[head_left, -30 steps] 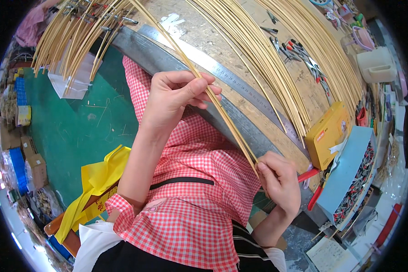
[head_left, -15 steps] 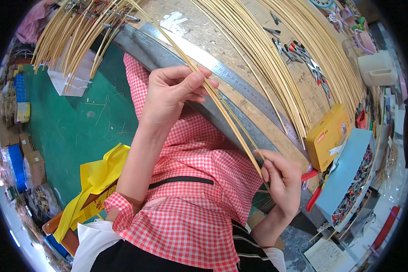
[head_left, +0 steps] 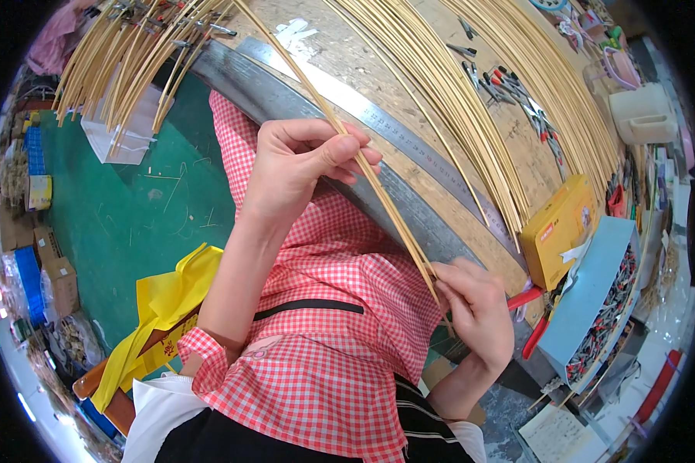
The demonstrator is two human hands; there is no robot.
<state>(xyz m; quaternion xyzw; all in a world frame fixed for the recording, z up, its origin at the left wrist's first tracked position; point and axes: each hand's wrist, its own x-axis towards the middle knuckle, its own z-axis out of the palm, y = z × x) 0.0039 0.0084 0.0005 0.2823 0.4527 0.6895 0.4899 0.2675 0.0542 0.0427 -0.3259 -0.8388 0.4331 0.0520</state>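
Observation:
Long thin bamboo strips [head_left: 394, 214] slant from the top of the view down to the right, across my front. My left hand [head_left: 305, 158] pinches them between thumb and fingers partway along. Near their lower end, my right hand [head_left: 475, 309] is closed on them, thumb and fingertips together. Between the hands the strips lie close against each other, so I cannot tell how many there are. Below them hangs a red-and-white checked apron [head_left: 340, 270].
A steel ruler [head_left: 409, 140] lies along the workbench edge. Beyond it are bundled strips [head_left: 448, 100] and small clips [head_left: 506, 89]. At right stand a yellow box [head_left: 556, 231], a blue bin [head_left: 591, 301] full of clips, and red-handled pliers [head_left: 534, 339]. Clamped strips [head_left: 123, 85] overhang at upper left.
My right hand has shifted slightly left. The thin strip that bowed away from the others between my hands now lies against them. My left hand has moved slightly right.

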